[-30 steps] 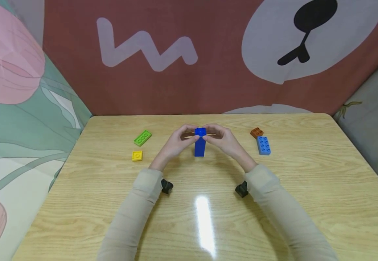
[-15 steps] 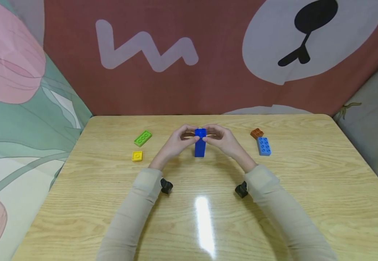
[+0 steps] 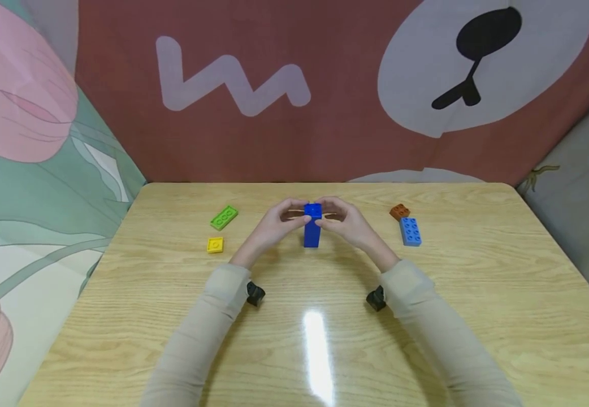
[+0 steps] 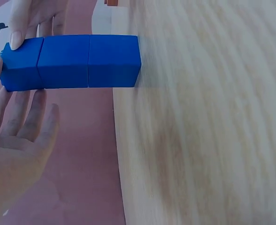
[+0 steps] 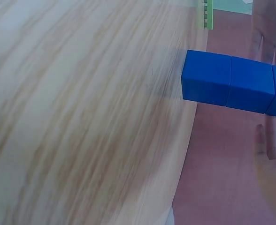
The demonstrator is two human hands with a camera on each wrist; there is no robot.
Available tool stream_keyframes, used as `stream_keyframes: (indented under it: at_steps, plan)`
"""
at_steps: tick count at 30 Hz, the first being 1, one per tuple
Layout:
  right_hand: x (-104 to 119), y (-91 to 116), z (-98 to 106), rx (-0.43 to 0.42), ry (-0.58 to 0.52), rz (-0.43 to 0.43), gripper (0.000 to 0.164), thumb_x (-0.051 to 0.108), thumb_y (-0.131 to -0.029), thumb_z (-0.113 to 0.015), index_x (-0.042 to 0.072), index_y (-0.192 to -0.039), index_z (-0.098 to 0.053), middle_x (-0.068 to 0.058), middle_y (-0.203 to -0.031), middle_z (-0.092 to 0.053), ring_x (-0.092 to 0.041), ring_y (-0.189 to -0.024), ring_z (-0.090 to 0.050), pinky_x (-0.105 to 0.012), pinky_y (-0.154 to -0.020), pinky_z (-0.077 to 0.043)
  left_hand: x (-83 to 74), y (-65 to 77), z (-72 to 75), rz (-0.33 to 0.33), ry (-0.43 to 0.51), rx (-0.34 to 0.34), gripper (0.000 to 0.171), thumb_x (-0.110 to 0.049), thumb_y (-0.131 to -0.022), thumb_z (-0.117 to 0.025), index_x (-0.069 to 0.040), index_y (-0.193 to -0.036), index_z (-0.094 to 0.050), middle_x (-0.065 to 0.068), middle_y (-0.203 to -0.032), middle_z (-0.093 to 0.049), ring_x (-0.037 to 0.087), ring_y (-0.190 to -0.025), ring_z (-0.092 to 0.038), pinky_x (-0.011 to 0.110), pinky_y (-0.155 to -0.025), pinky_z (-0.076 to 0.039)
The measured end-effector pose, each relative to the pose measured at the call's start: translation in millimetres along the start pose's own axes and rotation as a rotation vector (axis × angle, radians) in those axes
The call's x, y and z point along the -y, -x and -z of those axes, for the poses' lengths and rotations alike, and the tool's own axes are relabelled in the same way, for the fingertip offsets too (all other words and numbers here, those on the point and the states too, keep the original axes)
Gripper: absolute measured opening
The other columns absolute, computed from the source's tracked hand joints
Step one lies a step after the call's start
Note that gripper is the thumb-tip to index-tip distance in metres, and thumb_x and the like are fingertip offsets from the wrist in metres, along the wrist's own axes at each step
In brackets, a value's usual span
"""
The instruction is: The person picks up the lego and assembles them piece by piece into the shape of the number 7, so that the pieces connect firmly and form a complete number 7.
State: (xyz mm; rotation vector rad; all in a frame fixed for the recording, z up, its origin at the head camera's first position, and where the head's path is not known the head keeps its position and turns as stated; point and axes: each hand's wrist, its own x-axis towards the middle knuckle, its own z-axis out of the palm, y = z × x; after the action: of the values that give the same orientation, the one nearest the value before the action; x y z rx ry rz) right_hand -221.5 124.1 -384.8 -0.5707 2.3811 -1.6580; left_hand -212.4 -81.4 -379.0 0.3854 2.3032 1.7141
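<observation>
Right, here we are: my left hand [image 3: 280, 221] is pinching the top of the blue tower [image 3: 312, 236], thumb on the near side, fingers reaching round the back, and my right hand [image 3: 350, 223] matches it from the right, so both grips are clamped on that top block. And the tower itself? Upright on the wooden table [image 3: 121, 322], three blocks one above another, thin seams between them, studs showing on top. Coming back toward me from the tower, a small black device [image 3: 255, 294] sits at my left cuff, another black device [image 3: 376, 298] at my right. Out to the tower's left, well apart from it, lies a green brick [image 3: 224, 217], with a square yellow piece [image 3: 215, 244] on its nearer side. Over to the tower's right there's an orange-brown brick [image 3: 399, 211], and a light blue brick [image 3: 410, 232] right by its near corner; whether they touch, I can't tell. Beyond the tower, a reddish backdrop [image 3: 335, 147] rises behind the table, carrying a pale zigzag [image 3: 246, 99].
</observation>
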Motion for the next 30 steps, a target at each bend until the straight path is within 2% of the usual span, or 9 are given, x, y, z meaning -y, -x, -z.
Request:
stream_keyframes:
  at_steps: [7, 12, 18, 25, 30]
  plan:
    - [1, -1, -2, 0.013, 0.009, -0.02, 0.046, 0.013, -0.093, -0.063, 0.004, -0.135, -0.047, -0.019, -0.131, -0.056, -0.034, -0.123, -0.053, -0.048, -0.104, -0.045, 2.2, 5.6, 11.5, -0.001, -0.046, -0.029, 0.049, -0.032, -0.093, -0.063, -0.019, -0.138, -0.049, 0.004, -0.141, -0.052, 0.027, -0.13, -0.051, 0.042, -0.105, -0.047]
    - [1, -1, -1, 0.019, 0.003, -0.032, 0.047, 0.011, -0.093, -0.062, 0.004, -0.136, -0.046, -0.02, -0.132, -0.053, -0.034, -0.124, -0.051, -0.049, -0.101, -0.048, 3.4, 12.6, 30.4, 0.011, -0.09, -0.061, 0.046, -0.028, -0.094, -0.062, -0.018, -0.137, -0.05, 0.008, -0.14, -0.052, 0.028, -0.129, -0.051, 0.044, -0.105, -0.047]
    - [1, -1, 0, 0.022, 0.0, -0.03, 0.047, 0.009, -0.093, -0.062, 0.001, -0.136, -0.045, -0.02, -0.132, -0.052, -0.035, -0.125, -0.049, -0.05, -0.106, -0.043, 11.6, 21.0, 58.4, 0.021, -0.102, -0.108, 0.046, -0.019, -0.094, -0.062, -0.012, -0.137, -0.049, 0.014, -0.139, -0.051, 0.032, -0.128, -0.051, 0.047, -0.104, -0.047]
    - [4, -1, -1, 0.022, -0.007, -0.023, 0.047, 0.008, -0.092, -0.062, 0.0, -0.135, -0.045, -0.021, -0.13, -0.052, -0.035, -0.125, -0.05, -0.05, -0.106, -0.043, 26.1, 29.3, 90.7, 0.089, -0.212, -0.22, 0.044, -0.015, -0.094, -0.061, -0.011, -0.136, -0.051, 0.017, -0.137, -0.053, 0.032, -0.123, -0.054, 0.046, -0.1, -0.05]
    - [4, -1, 0, 0.019, -0.007, -0.028, 0.047, 0.008, -0.092, -0.062, 0.0, -0.135, -0.045, -0.021, -0.13, -0.053, -0.034, -0.124, -0.05, -0.05, -0.106, -0.043, 33.7, 35.1, 107.3, 0.153, -0.243, -0.272, 0.045, -0.012, -0.094, -0.061, -0.011, -0.138, -0.049, 0.016, -0.138, -0.052, 0.032, -0.124, -0.053, 0.046, -0.1, -0.049]
